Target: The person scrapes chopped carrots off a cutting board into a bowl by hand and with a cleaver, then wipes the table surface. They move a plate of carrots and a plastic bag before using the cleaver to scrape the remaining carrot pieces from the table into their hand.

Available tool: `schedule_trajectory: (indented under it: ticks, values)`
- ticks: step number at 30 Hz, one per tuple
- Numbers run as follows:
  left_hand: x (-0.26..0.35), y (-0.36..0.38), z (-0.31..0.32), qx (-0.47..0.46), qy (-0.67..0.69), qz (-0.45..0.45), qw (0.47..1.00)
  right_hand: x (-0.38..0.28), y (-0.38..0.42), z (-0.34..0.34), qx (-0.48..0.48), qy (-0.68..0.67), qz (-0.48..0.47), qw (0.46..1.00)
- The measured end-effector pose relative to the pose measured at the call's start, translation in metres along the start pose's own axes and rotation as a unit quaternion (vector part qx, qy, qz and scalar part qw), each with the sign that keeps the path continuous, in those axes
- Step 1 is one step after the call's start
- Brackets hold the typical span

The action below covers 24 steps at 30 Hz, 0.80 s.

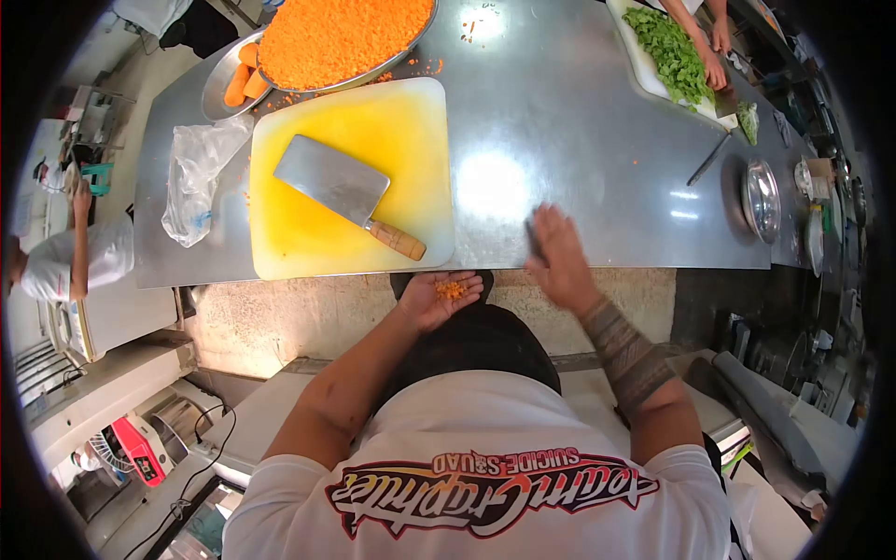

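My left hand is cupped palm up just below the table's front edge, with a small heap of chopped carrot lying in it. To the right, my right hand is held flat over the front of the steel table, fingers stretched out and nothing in them. A cleaver with a wooden handle lies on the yellow-stained cutting board, its handle pointing towards me. Behind the board, a big metal bowl is heaped with finely chopped carrot.
A plate with carrot pieces and a clear plastic bag are at the left. At the far right, another person's hands work over chopped greens on a white board. A steel bowl stands at the right edge.
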State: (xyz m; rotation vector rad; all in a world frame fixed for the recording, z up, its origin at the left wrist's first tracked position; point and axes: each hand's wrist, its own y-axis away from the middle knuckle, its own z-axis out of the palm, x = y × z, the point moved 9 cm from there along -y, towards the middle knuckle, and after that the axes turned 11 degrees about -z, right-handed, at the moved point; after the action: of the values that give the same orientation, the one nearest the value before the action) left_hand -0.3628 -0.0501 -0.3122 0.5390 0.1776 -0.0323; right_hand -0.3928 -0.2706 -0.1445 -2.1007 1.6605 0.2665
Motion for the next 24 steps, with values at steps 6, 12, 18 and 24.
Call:
schedule_trajectory:
  ticks: [6, 12, 18, 24]
  values:
    - [0.004, 0.003, -0.001, 0.04, -0.017, 0.022, 0.999, 0.033, -0.082, 0.026, -0.048, 0.054, 0.037, 0.997]
    - [-0.008, 0.004, -0.002, 0.038, -0.022, -0.007, 0.999, -0.141, -0.027, 0.066, -0.233, -0.168, -0.14, 0.948]
    - [-0.008, 0.072, 0.008, 0.192, -0.067, -0.002, 0.979, -0.093, -0.002, -0.027, -0.007, -0.362, 0.049, 0.931]
    - [0.129, 0.172, 0.199, -0.004, -0.094, 0.226, 0.97, -0.067, 0.061, -0.039, 0.033, -0.37, 0.212, 0.904]
